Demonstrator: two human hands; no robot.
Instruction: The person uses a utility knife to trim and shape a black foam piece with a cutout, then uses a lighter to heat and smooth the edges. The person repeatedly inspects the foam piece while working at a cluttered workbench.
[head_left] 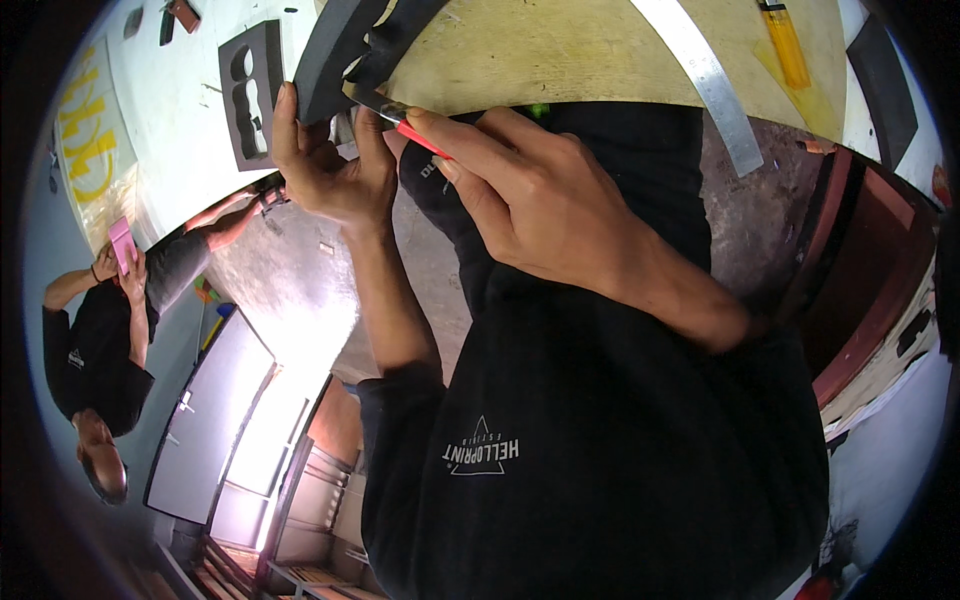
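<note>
Here the left hand (pixel 325 165) grips dark foam (pixel 335 50) at a plywood table (pixel 560 50); the right hand (pixel 520 190) pinches a red knife (pixel 420 135).

Signs and screens around me

A white sign (pixel 85 150) with yellow lettering sits at my far left; just below it, another person holds a pink phone (pixel 121 243).

Probably a workshop: a plywood bench (pixel 560 50) carries a long steel ruler (pixel 700 75), cut foam pieces (pixel 250 90) lie nearby, over bare concrete floor (pixel 290 290).
</note>
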